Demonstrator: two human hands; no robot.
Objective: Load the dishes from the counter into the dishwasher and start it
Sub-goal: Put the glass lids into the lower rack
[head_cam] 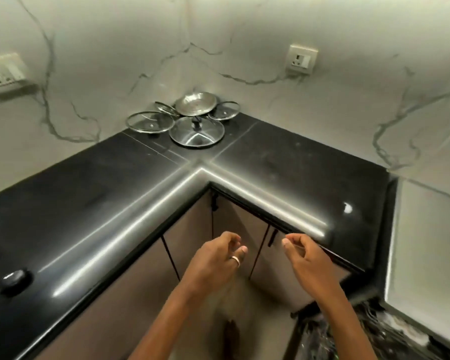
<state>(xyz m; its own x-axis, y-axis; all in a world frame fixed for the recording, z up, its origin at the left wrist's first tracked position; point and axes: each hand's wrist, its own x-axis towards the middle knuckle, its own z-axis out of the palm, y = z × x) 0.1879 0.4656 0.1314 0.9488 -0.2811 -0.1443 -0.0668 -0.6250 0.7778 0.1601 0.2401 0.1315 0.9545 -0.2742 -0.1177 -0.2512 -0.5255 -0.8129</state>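
In the far corner of the black L-shaped counter (283,162) lie several dishes: a steel plate (196,103), a glass lid with a black knob (196,131), a larger glass lid (150,121) at the left and a small glass lid (224,110) at the right. My left hand (213,258), with a ring on one finger, and my right hand (304,255) hang in front of the counter's inner corner, well short of the dishes. Both have loosely curled fingers and hold nothing. A loaded dishwasher rack (369,331) shows at the bottom right, blurred.
Beige cabinet doors (187,240) with thin black handles stand under the counter. A black round object (14,279) lies on the counter at the left. Two wall sockets (300,59) sit in the marble backsplash. A white surface (426,245) lies at the right.
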